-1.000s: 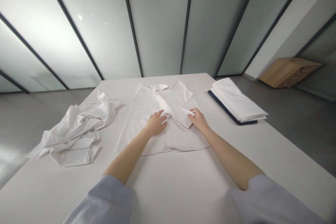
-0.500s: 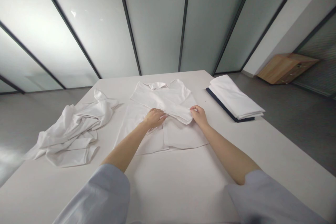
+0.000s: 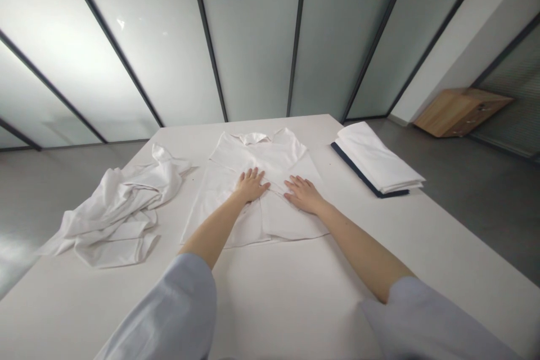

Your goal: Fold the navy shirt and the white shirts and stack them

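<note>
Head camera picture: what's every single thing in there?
Table: 1, whitish, in the middle
Shirt: 1, white, spread across the table's middle
Crumpled cloth: 1 heap, white, left side
Folded cloth: 1 stack, white, right side
Dark cloth: 1, navy, beneath that stack
Glass panels: several, frosted grey, behind
Floor: 1, grey, around the table
Cabinet: 1, light brown, far right
Sleeves: 2, pale blue-grey, bottom
Left hand: 1, bare, palm-down on the shirt
Right hand: 1, bare, palm-down on the shirt
</note>
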A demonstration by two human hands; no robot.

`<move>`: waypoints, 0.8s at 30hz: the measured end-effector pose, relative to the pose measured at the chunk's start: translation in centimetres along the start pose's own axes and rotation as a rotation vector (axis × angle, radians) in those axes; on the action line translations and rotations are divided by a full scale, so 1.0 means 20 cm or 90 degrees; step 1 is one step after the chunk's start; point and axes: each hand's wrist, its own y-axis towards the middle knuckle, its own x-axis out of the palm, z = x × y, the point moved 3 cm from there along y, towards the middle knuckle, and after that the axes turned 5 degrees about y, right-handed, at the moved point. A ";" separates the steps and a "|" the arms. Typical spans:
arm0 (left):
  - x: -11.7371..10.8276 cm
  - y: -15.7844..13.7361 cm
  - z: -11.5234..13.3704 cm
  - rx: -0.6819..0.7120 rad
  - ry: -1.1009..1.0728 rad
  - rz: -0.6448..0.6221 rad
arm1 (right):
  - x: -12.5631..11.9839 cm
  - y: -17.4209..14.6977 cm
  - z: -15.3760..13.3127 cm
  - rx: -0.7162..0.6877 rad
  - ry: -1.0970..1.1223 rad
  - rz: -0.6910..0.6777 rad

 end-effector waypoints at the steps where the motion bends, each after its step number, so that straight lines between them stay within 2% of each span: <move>1: 0.01 0.00 -0.02 -0.005 0.001 -0.005 | 0.01 0.00 0.00 0.011 -0.009 -0.030; 6: 0.02 -0.04 -0.11 -0.050 0.002 -0.019 | 0.01 0.00 0.01 0.027 -0.017 -0.056; 13: 0.03 -0.29 -0.22 -0.064 -0.022 -0.055 | 0.06 0.02 0.05 0.010 0.028 0.000; 18: 0.04 -0.40 -0.22 -0.075 -0.031 0.041 | 0.05 0.01 0.05 0.001 0.037 0.034; 24: -0.02 -0.44 -0.18 -0.060 -0.056 0.169 | -0.05 -0.01 -0.02 -0.066 0.016 0.127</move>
